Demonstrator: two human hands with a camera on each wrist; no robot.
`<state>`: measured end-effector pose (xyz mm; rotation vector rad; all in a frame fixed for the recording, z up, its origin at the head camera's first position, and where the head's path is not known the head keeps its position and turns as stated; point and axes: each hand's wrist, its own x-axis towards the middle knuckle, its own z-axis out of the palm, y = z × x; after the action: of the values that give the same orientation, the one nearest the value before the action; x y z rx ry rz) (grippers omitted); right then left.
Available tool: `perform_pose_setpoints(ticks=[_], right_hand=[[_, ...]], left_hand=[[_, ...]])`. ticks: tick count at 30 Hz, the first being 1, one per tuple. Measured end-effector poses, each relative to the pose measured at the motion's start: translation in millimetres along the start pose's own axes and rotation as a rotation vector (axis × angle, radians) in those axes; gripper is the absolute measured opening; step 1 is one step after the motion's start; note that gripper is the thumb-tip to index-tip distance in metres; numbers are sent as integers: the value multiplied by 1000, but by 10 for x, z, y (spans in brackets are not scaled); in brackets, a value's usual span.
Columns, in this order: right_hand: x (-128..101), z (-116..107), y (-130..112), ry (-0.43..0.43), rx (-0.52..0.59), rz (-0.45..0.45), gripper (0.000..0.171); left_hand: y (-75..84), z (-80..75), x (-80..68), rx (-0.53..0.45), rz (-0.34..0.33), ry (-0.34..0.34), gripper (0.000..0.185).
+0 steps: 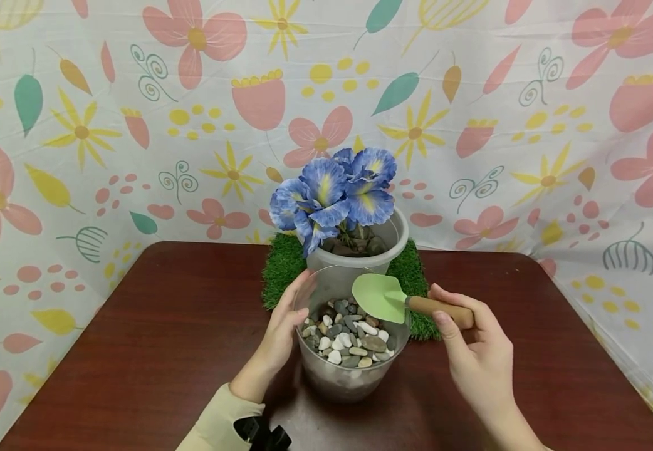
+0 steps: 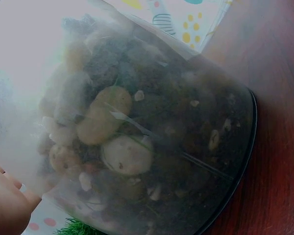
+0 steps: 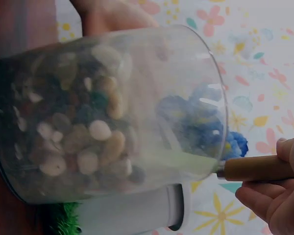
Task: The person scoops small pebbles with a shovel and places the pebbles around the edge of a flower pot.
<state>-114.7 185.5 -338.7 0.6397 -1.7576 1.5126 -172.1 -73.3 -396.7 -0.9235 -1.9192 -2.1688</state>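
A clear plastic tub point(image 1: 318, 369) holding several mixed pebbles point(image 1: 349, 338) stands on the dark red table point(image 1: 151, 338). My left hand point(image 1: 287, 319) rests against the tub's left wall with fingers fairly straight. My right hand point(image 1: 473, 341) grips the wooden handle point(image 1: 439, 308) of a small trowel, whose pale green blade point(image 1: 379, 297) hangs over the tub's far rim above the pebbles. The tub wall point(image 2: 152, 142) fills the left wrist view, fingers point(image 2: 5, 205) at its lower left. In the right wrist view the tub point(image 3: 108, 112) lies ahead, with the handle point(image 3: 257, 168) held by my fingers point(image 3: 279, 196).
Behind the tub a translucent white pot point(image 1: 397, 241) with blue artificial flowers point(image 1: 332, 194) stands on a green grass mat point(image 1: 284, 269). A floral cloth point(image 1: 78, 125) hangs around the table. Bare table top lies left and right of the tub.
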Motion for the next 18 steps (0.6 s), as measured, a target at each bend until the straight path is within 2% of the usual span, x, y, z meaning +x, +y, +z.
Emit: perform_pose_setpoints(ticks=[4, 8, 12, 18], right_hand=[[-11, 42, 20, -9, -67, -53, 31], [26, 100, -78, 0, -98, -91, 29], [46, 145, -162, -2, -194, -123, 26], [-23, 138, -45, -54, -331, -187, 26]], left_hand=[[-6, -4, 1, -6, 0, -5, 58], [-9, -3, 4, -15, 10, -3, 57], [-9, -1, 6, -19, 19, 1, 57], [-15, 1, 7, -14, 21, 5, 58]])
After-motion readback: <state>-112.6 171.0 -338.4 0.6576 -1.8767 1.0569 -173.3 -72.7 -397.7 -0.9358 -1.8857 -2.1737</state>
